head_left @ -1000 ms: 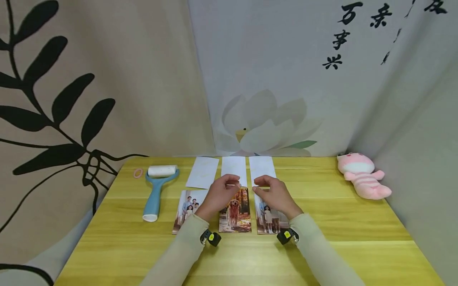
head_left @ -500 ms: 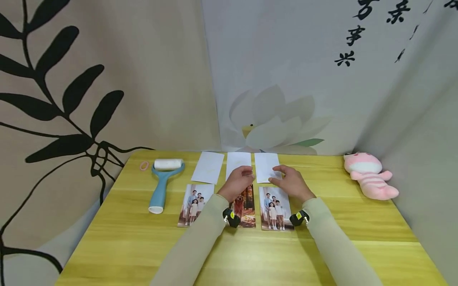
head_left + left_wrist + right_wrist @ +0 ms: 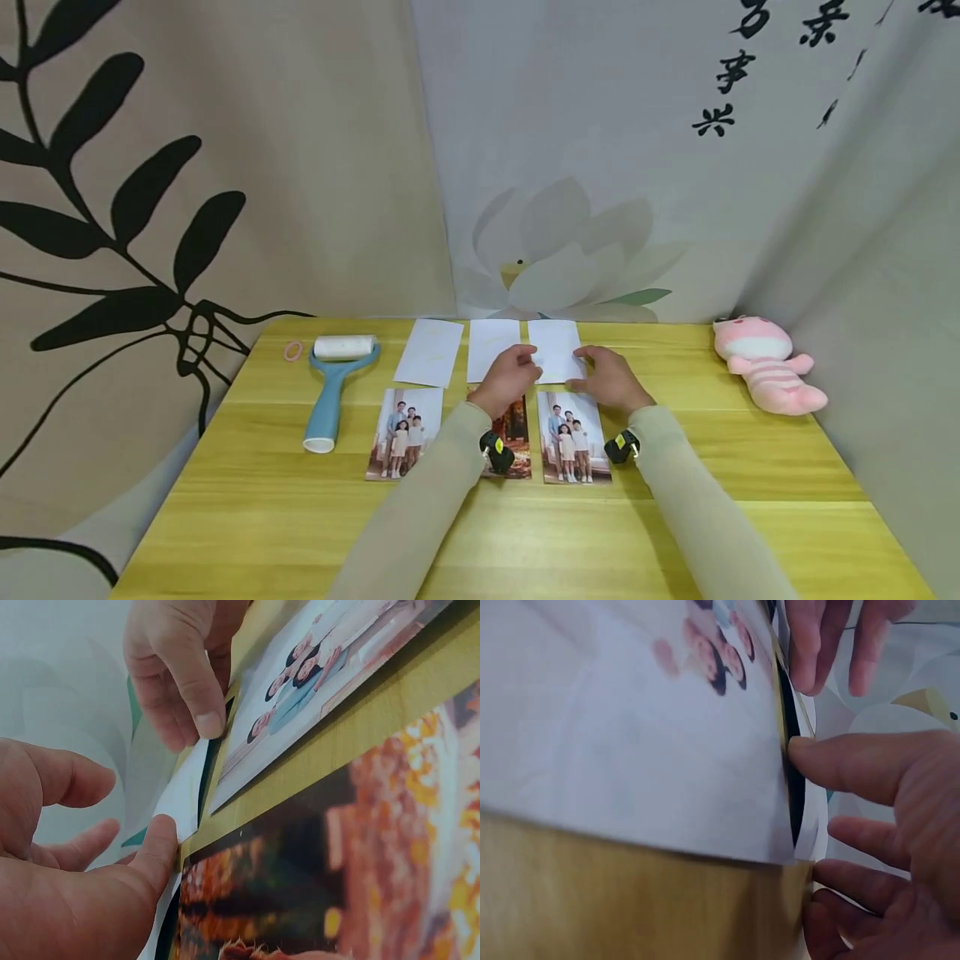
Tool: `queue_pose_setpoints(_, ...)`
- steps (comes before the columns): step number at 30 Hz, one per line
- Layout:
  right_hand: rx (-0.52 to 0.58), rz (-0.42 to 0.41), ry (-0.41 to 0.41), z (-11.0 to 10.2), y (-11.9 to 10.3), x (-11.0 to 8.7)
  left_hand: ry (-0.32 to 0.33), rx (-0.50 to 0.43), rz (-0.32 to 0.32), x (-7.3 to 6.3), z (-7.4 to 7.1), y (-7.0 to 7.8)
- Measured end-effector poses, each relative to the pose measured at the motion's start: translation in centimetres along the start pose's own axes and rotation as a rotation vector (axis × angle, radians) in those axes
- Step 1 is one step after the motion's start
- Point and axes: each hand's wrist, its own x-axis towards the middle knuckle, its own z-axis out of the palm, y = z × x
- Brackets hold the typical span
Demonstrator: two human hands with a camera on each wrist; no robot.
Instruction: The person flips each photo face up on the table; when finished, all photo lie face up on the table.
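Observation:
Three white cards lie in a row at the table's back, each behind a photo. My left hand is at the left edge of the rightmost white card, its thumb near the card's edge. On that card's other side, my right hand touches the near right corner with thumb and fingers fairly straight. A dark strip shows under the card's near edge in both wrist views. In front lies a family photo. The autumn photo in the middle is partly hidden by my left arm.
Left of centre lie another family photo and a white card; the middle white card is beside it. A blue-handled lint roller and a pink ring sit farther left. A pink plush toy lies at the back right.
Both hands have moved from over the middle and right photos to the sides of the rightmost white card. The right-hand family photo is now uncovered; the middle photo is more hidden.

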Motion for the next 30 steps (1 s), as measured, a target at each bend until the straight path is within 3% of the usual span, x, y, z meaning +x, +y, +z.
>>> queue_pose_setpoints(8, -0.031, -0.015, 0.001, 0.3, -0.1, -0.2, 0.02, -0.025, -0.003, -0.5, -0.1, -0.3)
queue_pose_setpoints(13, 0.002, -0.048, -0.006, -0.1, 0.0, -0.7, 0.18, -0.004, -0.004, -0.7, 0.3, -0.4)
queue_pose_setpoints(15, 0.015, -0.064, -0.007, -0.2, 0.0, -0.7, 0.242, -0.027, -0.038, -0.7, 0.5, -0.2)
queue_pose_setpoints(17, 0.022, -0.074, -0.008, -0.2, -0.1, -0.7, 0.269, -0.091, -0.092, -0.6, 0.8, 0.0)
queue_pose_setpoints(20, 0.019, -0.083, -0.013, -0.3, -0.1, -0.6, 0.261, -0.26, -0.164, 0.0, 1.3, 0.1)
queue_pose_setpoints(24, 0.019, -0.094, -0.01, -0.4, -0.1, -0.7, 0.227, -0.454, -0.205, 0.8, 2.1, 0.2)
queue_pose_setpoints(30, 0.024, -0.095, 0.02, -0.5, -0.2, -0.8, 0.232, -0.519, -0.202, 1.6, 2.9, 0.6)
